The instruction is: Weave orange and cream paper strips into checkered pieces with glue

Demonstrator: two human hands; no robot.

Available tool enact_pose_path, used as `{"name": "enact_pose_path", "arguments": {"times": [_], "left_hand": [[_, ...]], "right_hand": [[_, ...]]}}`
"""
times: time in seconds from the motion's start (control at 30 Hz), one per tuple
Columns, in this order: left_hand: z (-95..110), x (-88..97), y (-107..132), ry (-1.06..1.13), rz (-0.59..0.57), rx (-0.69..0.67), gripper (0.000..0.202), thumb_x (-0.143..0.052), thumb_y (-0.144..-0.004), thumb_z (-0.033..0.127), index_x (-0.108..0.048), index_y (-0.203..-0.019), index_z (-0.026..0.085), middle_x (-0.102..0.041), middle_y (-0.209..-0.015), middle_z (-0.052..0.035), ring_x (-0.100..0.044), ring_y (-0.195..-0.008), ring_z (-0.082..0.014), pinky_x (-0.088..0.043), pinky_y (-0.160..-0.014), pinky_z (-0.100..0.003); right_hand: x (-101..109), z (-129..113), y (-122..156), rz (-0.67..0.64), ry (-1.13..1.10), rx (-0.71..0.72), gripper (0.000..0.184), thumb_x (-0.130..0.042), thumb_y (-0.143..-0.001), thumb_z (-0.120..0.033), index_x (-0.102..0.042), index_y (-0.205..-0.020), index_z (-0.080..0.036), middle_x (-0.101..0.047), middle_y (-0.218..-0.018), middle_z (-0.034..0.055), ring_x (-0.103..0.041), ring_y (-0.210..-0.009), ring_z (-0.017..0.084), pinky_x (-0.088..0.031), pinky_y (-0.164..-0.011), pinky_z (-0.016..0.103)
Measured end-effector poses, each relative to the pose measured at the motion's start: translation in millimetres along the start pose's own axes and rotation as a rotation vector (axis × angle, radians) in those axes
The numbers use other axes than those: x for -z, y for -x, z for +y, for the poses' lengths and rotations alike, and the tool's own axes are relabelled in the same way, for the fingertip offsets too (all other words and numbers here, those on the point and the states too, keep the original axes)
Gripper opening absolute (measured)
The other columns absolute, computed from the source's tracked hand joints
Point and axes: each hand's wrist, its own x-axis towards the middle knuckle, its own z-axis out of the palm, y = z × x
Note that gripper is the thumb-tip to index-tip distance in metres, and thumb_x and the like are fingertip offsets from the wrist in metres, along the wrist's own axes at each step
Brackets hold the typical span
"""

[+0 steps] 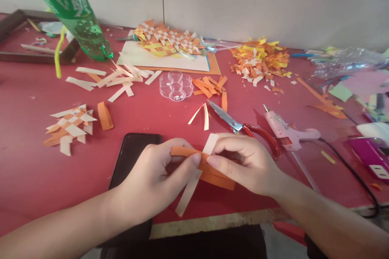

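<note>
Over the table's front edge, my left hand [164, 174] pinches orange paper strips [217, 178] between thumb and fingers. My right hand [246, 162] grips the same strips from the other side, its thumb tip close to the left one. A pale paper strip [189, 194] crosses the orange ones at a slant, its upper end showing above my fingers. How the strips overlap is partly hidden by my thumbs. Just beyond my right hand lie red-handled scissors [227, 117], blades pointing away to the left. Beneath my left hand and forearm is a black phone [129, 158].
A woven paper piece [73, 123] lies at left, near loose pale strips [121, 77]. A clear flower-shaped box [176, 85] and orange strips [209, 85] sit mid-table. A green bottle [82, 24] stands back left. At right are a pink glue gun [288, 131] with its cord and paper scraps [263, 60].
</note>
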Motion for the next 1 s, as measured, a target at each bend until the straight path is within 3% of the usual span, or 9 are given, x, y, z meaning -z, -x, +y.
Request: {"name": "enact_pose_path", "arguments": {"times": [0.3,0.5,0.67,0.77,0.87,1.0], "left_hand": [[2.7,1.9,-0.3,-0.072,-0.009,-0.033,0.038,-0.044,-0.098,0.042,-0.059,-0.073,0.019,-0.051,-0.066,0.0033,-0.048,-0.057,-0.0100,-0.037,-0.051,-0.021],[6.2,-0.3,-2.6,-0.092,-0.053,-0.068,0.028,-0.056,-0.092,0.037,-0.061,-0.073,0.017,-0.047,-0.056,0.0060,-0.039,-0.050,-0.0074,-0.031,-0.045,-0.019],[6.8,-0.4,-3.3,-0.046,-0.051,-0.082,0.031,-0.053,-0.094,0.034,-0.062,-0.071,0.016,-0.057,-0.061,0.0027,-0.049,-0.054,-0.0088,-0.038,-0.050,-0.019],[8.9,1.5,-4.9,0.042,0.068,-0.020,0.031,-0.056,-0.092,0.036,-0.060,-0.069,0.017,-0.058,-0.058,0.0034,-0.055,-0.054,-0.0087,-0.043,-0.051,-0.017],[11.2,4.1,-7.1,0.200,0.164,0.037,0.027,-0.063,-0.089,0.038,-0.062,-0.072,0.017,-0.061,-0.059,0.0046,-0.059,-0.051,-0.0070,-0.049,-0.051,-0.014],[9.8,5.0,-9.7,0.405,0.128,0.102,0.020,-0.071,-0.085,0.033,-0.061,-0.078,0.018,-0.070,-0.069,0.0034,-0.069,-0.060,-0.0087,-0.057,-0.059,-0.015]], "right_hand": [[1.6,3.1,-2.5,0.003,0.003,0.008,0.017,-0.062,-0.088,-0.023,-0.060,-0.073,-0.017,-0.060,-0.071,-0.0014,-0.052,-0.062,0.008,-0.042,-0.055,0.021],[2.5,5.5,-1.4,-0.027,0.027,-0.001,0.017,-0.064,-0.084,-0.020,-0.056,-0.069,-0.017,-0.057,-0.067,-0.0036,-0.048,-0.057,0.005,-0.039,-0.051,0.018],[4.5,3.4,-0.4,-0.028,0.078,0.022,0.020,-0.064,-0.086,-0.022,-0.057,-0.068,-0.017,-0.056,-0.064,-0.0040,-0.048,-0.057,0.005,-0.039,-0.051,0.017],[6.0,1.9,1.2,-0.003,0.036,-0.021,0.011,-0.070,-0.083,-0.029,-0.064,-0.083,-0.019,-0.058,-0.069,-0.0036,-0.051,-0.056,0.006,-0.041,-0.049,0.017],[5.7,1.8,2.0,0.100,-0.103,-0.095,0.033,-0.075,-0.080,-0.029,-0.058,-0.107,-0.023,-0.064,-0.079,-0.0027,-0.058,-0.057,0.007,-0.047,-0.050,0.019],[4.4,4.0,-1.0,0.289,-0.225,-0.103,0.042,-0.075,-0.082,-0.028,-0.050,-0.115,-0.027,-0.067,-0.080,-0.0032,-0.062,-0.062,0.009,-0.052,-0.055,0.020]]}}
